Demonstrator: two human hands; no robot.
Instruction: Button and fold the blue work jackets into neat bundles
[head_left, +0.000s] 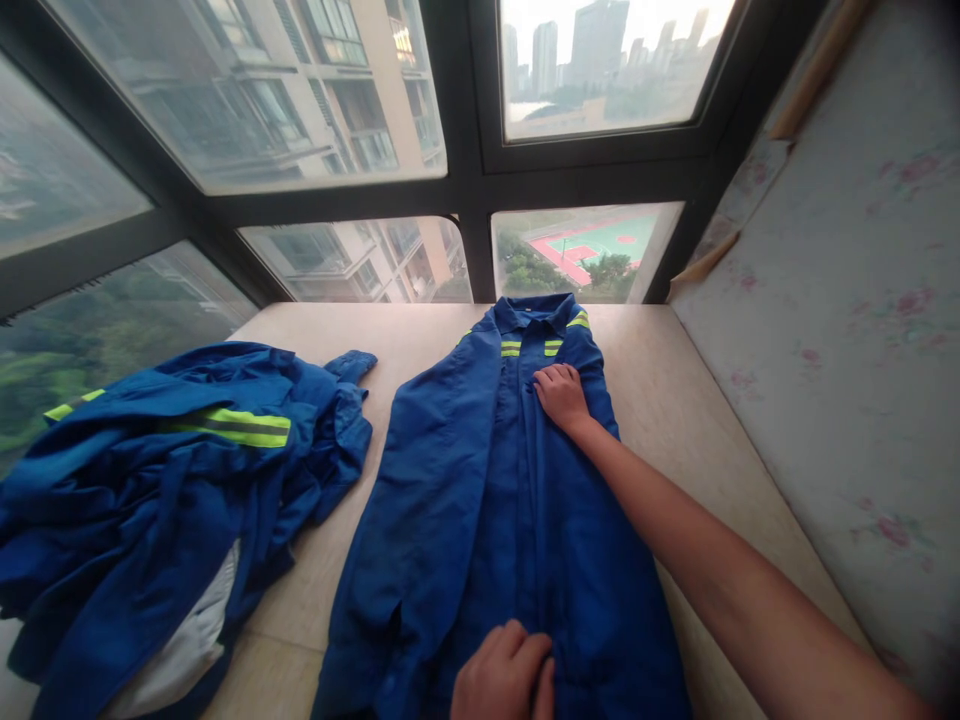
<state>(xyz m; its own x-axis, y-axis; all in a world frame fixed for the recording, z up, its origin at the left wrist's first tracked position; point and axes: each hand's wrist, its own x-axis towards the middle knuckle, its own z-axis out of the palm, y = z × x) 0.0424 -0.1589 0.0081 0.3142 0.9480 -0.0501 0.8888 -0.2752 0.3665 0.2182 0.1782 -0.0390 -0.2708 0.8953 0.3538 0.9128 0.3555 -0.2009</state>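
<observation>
A blue work jacket (450, 480) with a collar and yellow-green and silver reflective strips lies front up, its collar toward the window. One sleeve is laid lengthwise down the left side of its front. My right hand (562, 396) is on the upper chest, fingers curled onto a fold of the cloth. Near the lower edge of the picture, my left hand (501, 674) has its fingers bent closed on the jacket's lower part. The jacket's hem is cut off by the frame.
A second blue garment (187, 490) with reflective strips lies crumpled at the left, a whitish cloth (191, 640) showing beneath its folds. Dark-framed windows (469, 190) border the pale ledge (697, 400) at the back and left. A flowered wall (862, 350) bounds the right.
</observation>
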